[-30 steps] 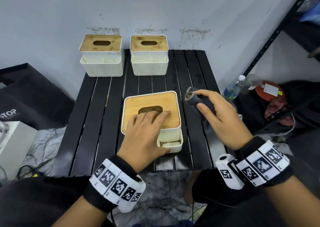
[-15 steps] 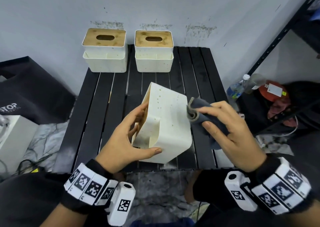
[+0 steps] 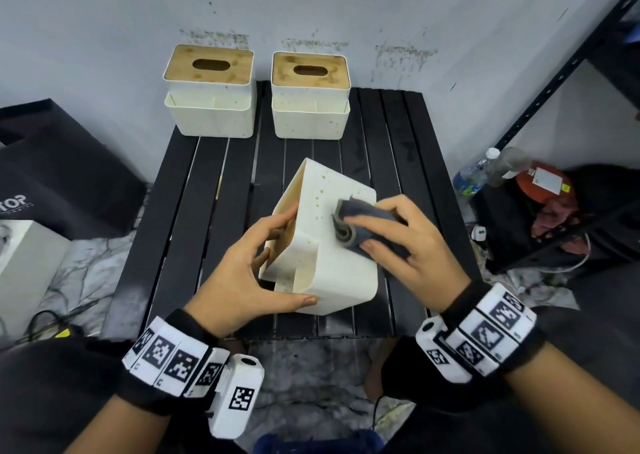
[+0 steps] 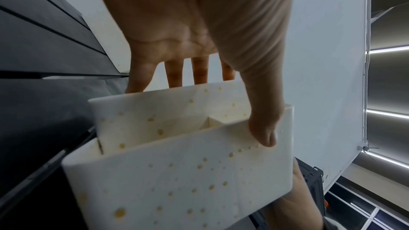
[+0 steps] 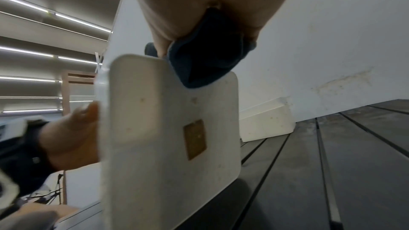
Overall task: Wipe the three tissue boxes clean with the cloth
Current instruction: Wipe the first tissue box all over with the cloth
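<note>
Just then the speckled tissue box (image 3: 322,245) stood tipped on its side near the front edge of the black slatted table (image 3: 194,211), wooden lid facing left, between both hands. The left hand (image 3: 242,280) gripped it, thumb on the near pocket wall. The right hand (image 3: 401,242) clutched the grey cloth (image 3: 360,225) against its upturned side. Two more boxes (image 3: 211,89) stood well apart by the wall, nothing between.
</note>
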